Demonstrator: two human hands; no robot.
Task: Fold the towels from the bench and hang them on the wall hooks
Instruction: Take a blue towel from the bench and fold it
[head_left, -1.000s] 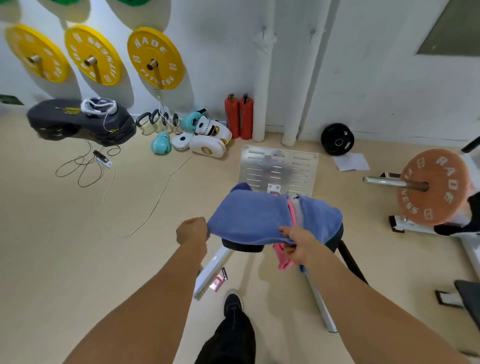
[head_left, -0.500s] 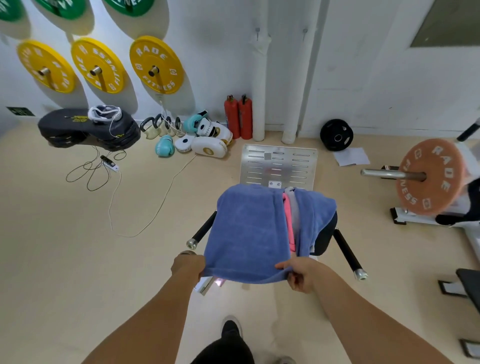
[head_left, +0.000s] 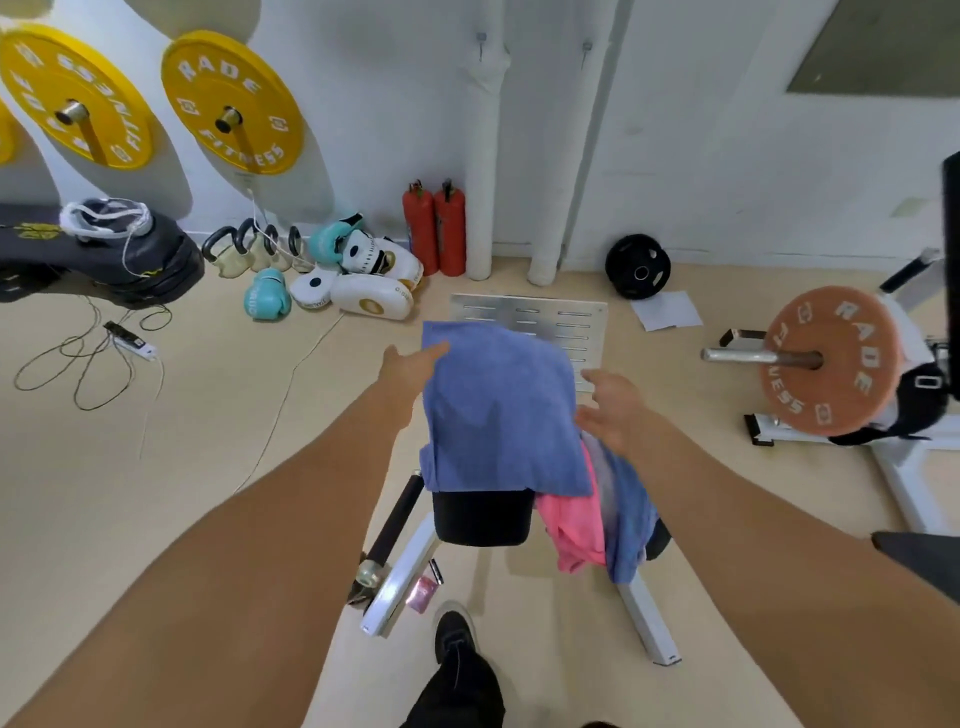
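Note:
A blue towel (head_left: 498, 415) lies folded over on the black bench pad (head_left: 483, 517). My left hand (head_left: 410, 366) reaches to the towel's far left corner, its straight fingers touching the edge. At the towel's right edge my right hand (head_left: 613, 410) hovers with fingers spread and holds nothing. A pink towel (head_left: 576, 530) and a second blue towel (head_left: 631, 512) hang off the bench's right side, partly under the folded one. Two small wall hooks (head_left: 481, 38) are high on the white wall, the other hook (head_left: 587, 47) to the right.
Behind the bench a metal plate (head_left: 576, 322) lies on the floor. Two red extinguishers (head_left: 436, 228), boxing gloves and pads (head_left: 363, 280) and cables (head_left: 83, 358) are at the left. An orange barbell plate (head_left: 831, 361) is at the right. My black shoe (head_left: 454, 631) stands by the bench leg.
Both hands carried the blue towel's near edge forward over its far part, folding it in half, then let go. The camera tilted and moved closer.

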